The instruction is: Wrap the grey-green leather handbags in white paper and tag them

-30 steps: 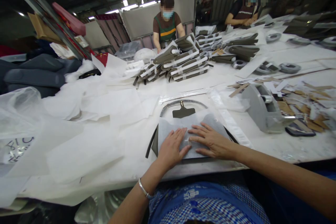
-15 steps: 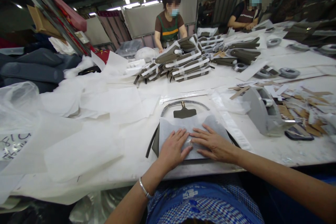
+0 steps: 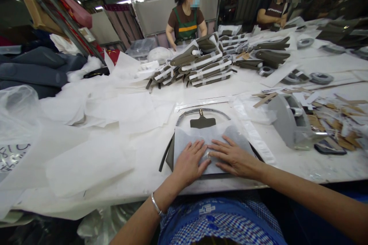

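A dark olive handbag [image 3: 170,154] lies flat at the table's front edge, mostly covered by a sheet of white tissue paper [image 3: 198,134]. My left hand [image 3: 191,160] rests flat on the paper, fingers stretched out. Beside it my right hand [image 3: 230,157] also lies flat on the sheet, fingers spread, its tips close to the left hand's. Above the paper's top edge shows an olive flap tab [image 3: 202,123] with a metal clasp. Behind it curves a wrapped handle [image 3: 184,115]. What lies under the paper is hidden.
A grey tape dispenser [image 3: 287,122] stands to the right, with a phone [image 3: 330,146] and paper scraps [image 3: 336,122] beyond. Loose white sheets [image 3: 89,160] cover the left. Wrapped olive bags [image 3: 209,65] are stacked at the back, where a co-worker [image 3: 186,19] stands.
My hands stay in place on the paper. The view has tilted slightly down. The co-worker across the table stands more upright, with the head turned more to the right.
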Demonstrator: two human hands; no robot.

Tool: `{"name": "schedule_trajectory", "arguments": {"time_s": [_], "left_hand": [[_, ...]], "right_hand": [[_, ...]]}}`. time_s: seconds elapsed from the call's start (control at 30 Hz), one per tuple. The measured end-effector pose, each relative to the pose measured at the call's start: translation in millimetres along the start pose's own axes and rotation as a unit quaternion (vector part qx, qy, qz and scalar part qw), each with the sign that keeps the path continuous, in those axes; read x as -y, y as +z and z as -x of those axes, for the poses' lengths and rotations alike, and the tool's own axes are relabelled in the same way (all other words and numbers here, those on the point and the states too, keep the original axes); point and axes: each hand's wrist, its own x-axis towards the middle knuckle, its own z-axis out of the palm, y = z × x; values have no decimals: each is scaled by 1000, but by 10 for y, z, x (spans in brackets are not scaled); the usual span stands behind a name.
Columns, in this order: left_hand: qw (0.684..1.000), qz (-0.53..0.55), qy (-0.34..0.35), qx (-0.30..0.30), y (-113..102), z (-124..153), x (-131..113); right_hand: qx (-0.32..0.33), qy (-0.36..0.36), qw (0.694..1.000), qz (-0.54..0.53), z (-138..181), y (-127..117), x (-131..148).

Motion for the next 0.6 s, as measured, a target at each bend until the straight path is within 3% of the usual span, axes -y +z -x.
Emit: {"name": "schedule_trajectory", "arguments": {"time_s": [0.23,0.43,0.6], "left_hand": [[1000,-12,1,5,-12,1,-11],[998,-63,5,31,-16,-22,-37],[993,-85,46,65,-110,-7,22]], "right_hand": [[-14,-1,1000,-7,18,23,-15],[-24,12,998,50,10,55,29],[-10,-6,996,85,44,38,24]]}}
